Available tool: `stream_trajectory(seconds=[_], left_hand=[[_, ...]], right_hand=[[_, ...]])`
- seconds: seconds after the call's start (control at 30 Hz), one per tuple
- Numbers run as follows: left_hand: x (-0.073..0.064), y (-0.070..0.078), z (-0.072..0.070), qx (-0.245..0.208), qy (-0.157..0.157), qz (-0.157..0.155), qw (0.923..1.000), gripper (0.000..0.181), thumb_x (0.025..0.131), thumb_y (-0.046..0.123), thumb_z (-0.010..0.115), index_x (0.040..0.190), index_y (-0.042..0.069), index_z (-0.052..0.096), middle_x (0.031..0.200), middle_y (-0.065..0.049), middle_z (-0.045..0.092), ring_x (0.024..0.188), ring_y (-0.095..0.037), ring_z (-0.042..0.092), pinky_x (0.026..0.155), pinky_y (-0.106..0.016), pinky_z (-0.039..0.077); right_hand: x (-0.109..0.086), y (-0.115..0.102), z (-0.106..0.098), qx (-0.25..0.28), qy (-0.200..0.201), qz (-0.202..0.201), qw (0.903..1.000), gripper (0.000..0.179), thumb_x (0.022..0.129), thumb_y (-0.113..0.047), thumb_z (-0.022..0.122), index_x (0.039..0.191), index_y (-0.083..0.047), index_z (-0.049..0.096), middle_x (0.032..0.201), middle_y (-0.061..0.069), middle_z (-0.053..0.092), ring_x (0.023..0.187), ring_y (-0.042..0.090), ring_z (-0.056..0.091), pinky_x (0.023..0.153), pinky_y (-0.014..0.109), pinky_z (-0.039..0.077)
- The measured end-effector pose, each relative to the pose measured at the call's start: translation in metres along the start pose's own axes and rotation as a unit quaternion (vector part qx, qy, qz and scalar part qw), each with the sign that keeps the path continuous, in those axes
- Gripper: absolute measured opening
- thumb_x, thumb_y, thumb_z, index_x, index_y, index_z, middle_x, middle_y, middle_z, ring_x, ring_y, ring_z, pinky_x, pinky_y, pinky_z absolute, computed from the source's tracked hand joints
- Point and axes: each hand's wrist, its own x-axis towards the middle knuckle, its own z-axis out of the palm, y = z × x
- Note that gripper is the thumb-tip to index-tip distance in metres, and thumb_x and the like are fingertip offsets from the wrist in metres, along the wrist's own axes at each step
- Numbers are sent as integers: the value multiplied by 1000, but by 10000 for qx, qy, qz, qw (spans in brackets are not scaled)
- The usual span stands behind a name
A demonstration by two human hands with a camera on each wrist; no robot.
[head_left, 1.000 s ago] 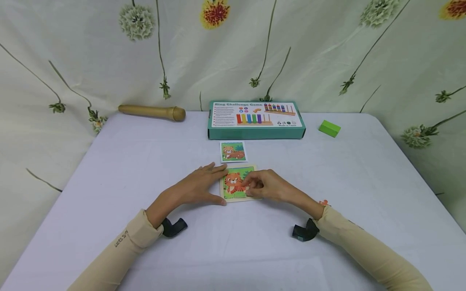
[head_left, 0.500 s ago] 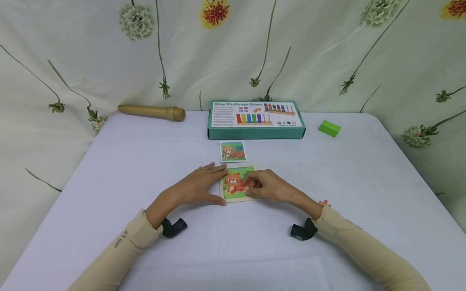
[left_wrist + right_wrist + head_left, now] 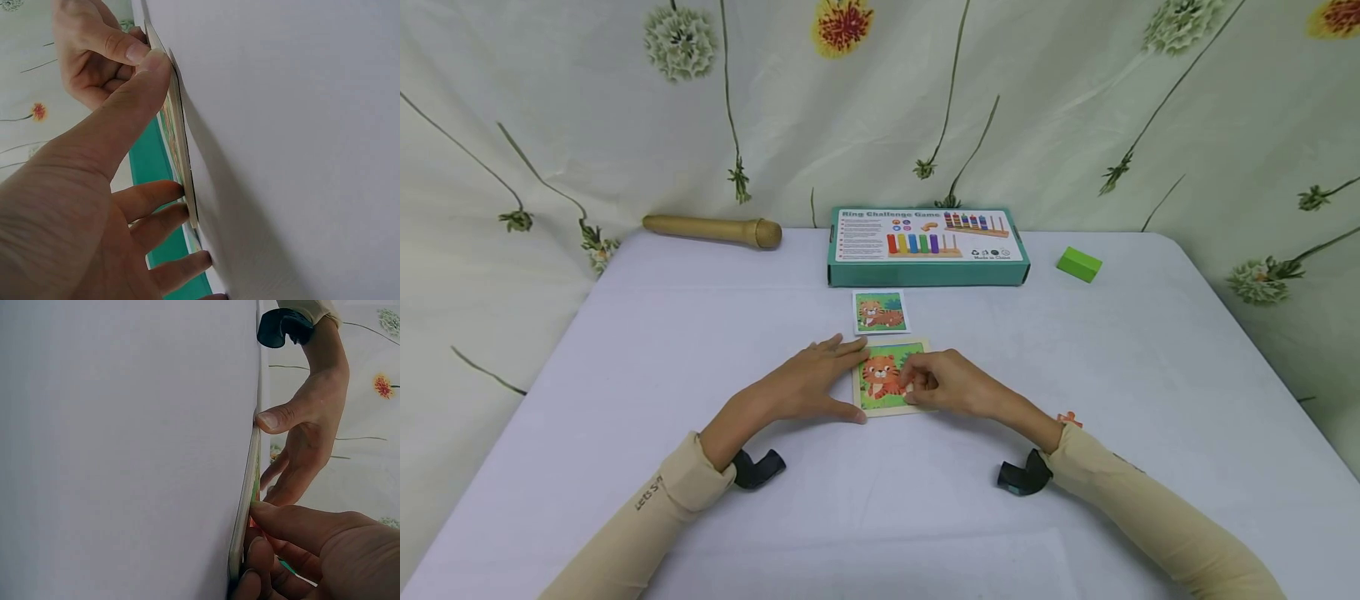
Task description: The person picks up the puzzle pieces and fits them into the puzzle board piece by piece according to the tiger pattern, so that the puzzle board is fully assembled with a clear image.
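A wooden tiger jigsaw puzzle (image 3: 883, 379) in a pale tray lies on the table in the head view. My left hand (image 3: 816, 379) rests at its left side with fingers spread; its thumb touches the near left corner and fingertips touch the far left one. My right hand (image 3: 951, 383) is over the puzzle's right part, index finger and thumb pinching a puzzle piece there; the piece is mostly hidden by the fingers. In the right wrist view the right thumb (image 3: 281, 519) lies on the puzzle's surface. A tiger picture card (image 3: 881, 312) lies just beyond the tray.
A loose orange puzzle piece (image 3: 1070, 418) lies beside my right wrist, partly hidden by it. At the back are a teal Ring Challenge Game box (image 3: 928, 247), a green block (image 3: 1079, 264) and a gold-brown microphone-shaped object (image 3: 712, 231). A flowered cloth (image 3: 1060, 125) hangs behind the table.
The left hand and the tray stay in place. My right hand and wrist have shifted very slightly left, with the fingers still at the puzzle's right part.
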Motion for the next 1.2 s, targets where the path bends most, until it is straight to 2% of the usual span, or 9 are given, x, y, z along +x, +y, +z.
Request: stream_trajectory(seconds=[0.3, 0.63, 0.97, 1.2], left_hand=[[0, 1, -1, -11, -15, 9, 10000, 95, 74, 54, 76, 148, 11, 36, 157, -4, 26, 146, -34, 13, 116, -56, 15], [-1, 1, 0, -18, 5, 40, 10000, 94, 74, 54, 76, 148, 10, 37, 157, -5, 25, 146, -35, 13, 115, -57, 15], [0, 0, 1, -12, -6, 17, 10000, 93, 75, 54, 75, 148, 11, 37, 157, -4, 25, 146, -34, 13, 116, -56, 15], [0, -1, 1, -41, -14, 24, 10000, 94, 75, 54, 75, 149, 12, 36, 158, -3, 24, 147, -33, 12, 116, -55, 15]], right_hand=[[0, 2, 1, -50, 8, -12, 10000, 8, 85, -7, 71, 92, -7, 67, 68, -4, 55, 64, 7, 49, 57, 18, 42], [-7, -5, 0, -25, -8, 138, 9999, 13, 88, -12, 69, 100, -7, 69, 70, -3, 55, 64, 9, 49, 57, 20, 41], [-28, -5, -11, -127, 330, 133, 9993, 21, 87, -14, 70, 107, -10, 69, 86, -4, 62, 75, 12, 57, 66, 24, 51], [-49, 2, -24, -67, 550, 227, 9982, 22, 87, -15, 70, 108, -12, 68, 101, -3, 67, 89, 14, 59, 77, 30, 52]])
